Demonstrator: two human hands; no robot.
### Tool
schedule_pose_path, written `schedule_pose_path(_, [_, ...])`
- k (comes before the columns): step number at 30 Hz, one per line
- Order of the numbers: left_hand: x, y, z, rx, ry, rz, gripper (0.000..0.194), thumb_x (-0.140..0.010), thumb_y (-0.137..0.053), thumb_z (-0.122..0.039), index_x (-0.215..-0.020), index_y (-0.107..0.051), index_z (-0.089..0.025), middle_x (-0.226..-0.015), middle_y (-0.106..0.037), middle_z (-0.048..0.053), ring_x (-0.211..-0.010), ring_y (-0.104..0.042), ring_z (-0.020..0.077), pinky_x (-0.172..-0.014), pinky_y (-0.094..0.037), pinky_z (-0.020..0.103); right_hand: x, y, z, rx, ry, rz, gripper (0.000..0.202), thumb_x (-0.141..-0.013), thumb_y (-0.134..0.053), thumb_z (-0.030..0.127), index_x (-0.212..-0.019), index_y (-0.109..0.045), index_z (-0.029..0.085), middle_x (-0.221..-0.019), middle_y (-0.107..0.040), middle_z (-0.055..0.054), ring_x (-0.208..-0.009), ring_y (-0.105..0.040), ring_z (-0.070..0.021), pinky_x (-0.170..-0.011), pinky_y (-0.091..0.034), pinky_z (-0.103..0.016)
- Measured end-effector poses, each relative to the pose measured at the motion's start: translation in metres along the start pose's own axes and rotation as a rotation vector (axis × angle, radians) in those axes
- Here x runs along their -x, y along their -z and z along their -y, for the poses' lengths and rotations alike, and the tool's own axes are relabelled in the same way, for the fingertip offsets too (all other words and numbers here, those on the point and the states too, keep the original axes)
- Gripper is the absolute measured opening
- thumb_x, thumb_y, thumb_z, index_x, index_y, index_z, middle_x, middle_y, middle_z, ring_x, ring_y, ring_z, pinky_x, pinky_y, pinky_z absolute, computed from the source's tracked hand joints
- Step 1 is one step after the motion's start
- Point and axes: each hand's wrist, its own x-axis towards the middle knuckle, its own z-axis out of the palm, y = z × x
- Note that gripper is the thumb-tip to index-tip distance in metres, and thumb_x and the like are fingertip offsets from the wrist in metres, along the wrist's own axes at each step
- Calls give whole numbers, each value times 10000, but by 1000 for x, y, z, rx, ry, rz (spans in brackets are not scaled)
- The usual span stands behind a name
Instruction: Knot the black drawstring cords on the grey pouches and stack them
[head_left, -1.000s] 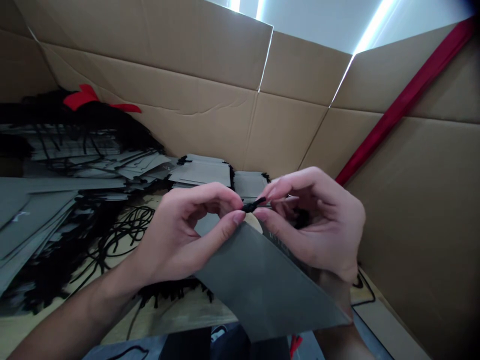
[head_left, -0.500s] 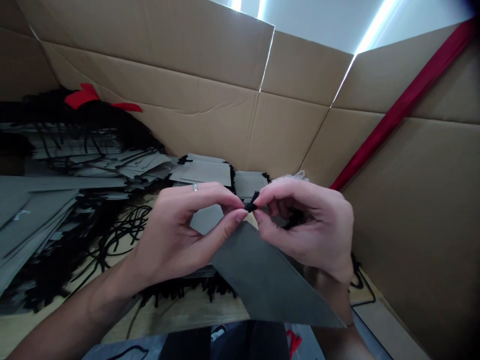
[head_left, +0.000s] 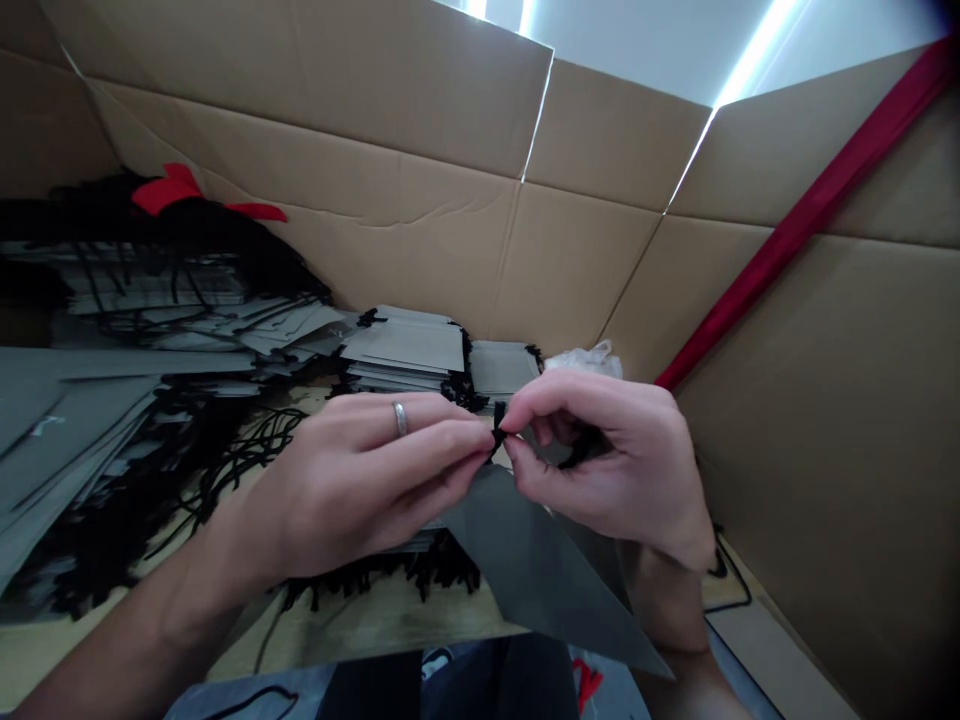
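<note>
My left hand [head_left: 375,470], a ring on one finger, pinches a short black cord [head_left: 499,418] from the left. From the right, my right hand [head_left: 611,455] pinches the same cord between thumb and forefinger, the fingertips of both hands almost meeting. The cord looks looped or knotted there, though the fingers cover much of it. Something black is also tucked inside the curled right fingers. Below the hands hangs a flat grey card or paper bag [head_left: 555,570], tilted, its top corner just under the cord.
Stacks of grey pieces with black cords [head_left: 405,340] stand at the back. More grey pieces [head_left: 67,430] and loose black cords [head_left: 240,450] lie to the left, with red strips [head_left: 169,190] on top. Cardboard walls [head_left: 420,200] enclose the table. A clear plastic bag [head_left: 589,360] sits behind my right hand.
My left hand has turned so that its back shows and its fingers close together over the cord. Both hands have dropped slightly. The cord end now points straight up, and the grey piece has shifted.
</note>
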Motion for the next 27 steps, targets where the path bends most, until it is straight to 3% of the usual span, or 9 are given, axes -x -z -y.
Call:
schedule_pose_path(4, [3,-2,0,-54,-63,-11,179,-1049,-814,-144,-1173,-730,-241,-995,-883,15,-822,-861,178,-786,-681,268,-1,-1,0,-1,16,4,240,-858,-753,59,-955,-726,277,-824,-737,31,-673,-615,-137,-645,-563,-316])
schedule_pose_path(10, [2,-8,2,96,80,-93,295,-941,-882,-146,-1150,-778,-325,-998,-901,-44,-822,-884,179,-738,-693,265,-3,-7,-3,-187,-83,-63,260,-793,-777,26,-909,-779,260,-811,-754,39,-641,-610,-107,-566,-515,-259])
schedule_pose_path(21, [-6,-19,5,202,109,-305,208,-864,-912,-140,-958,-802,-289,-917,-911,-40,-725,-870,168,-619,-694,243,-9,-16,4,-453,-197,-166,180,-809,-827,59,-859,-800,229,-662,-651,72,-543,-572,-71,-471,-465,-185])
schedule_pose_path(24, [-9,-25,7,417,131,-329,269,-827,-875,-56,-1008,-826,-250,-953,-907,1,-783,-867,167,-701,-704,229,-9,-17,2,-411,-173,-202,181,-825,-838,61,-873,-805,233,-703,-679,66,-573,-581,-69,-498,-469,-191])
schedule_pose_path(27, [-15,-29,4,746,341,-235,251,-900,-848,-80,-1112,-826,-211,-923,-887,9,-779,-840,138,-694,-676,187,-7,-17,-3,-308,-95,-250,210,-841,-837,45,-917,-807,238,-808,-744,47,-625,-579,-68,-541,-462,-214])
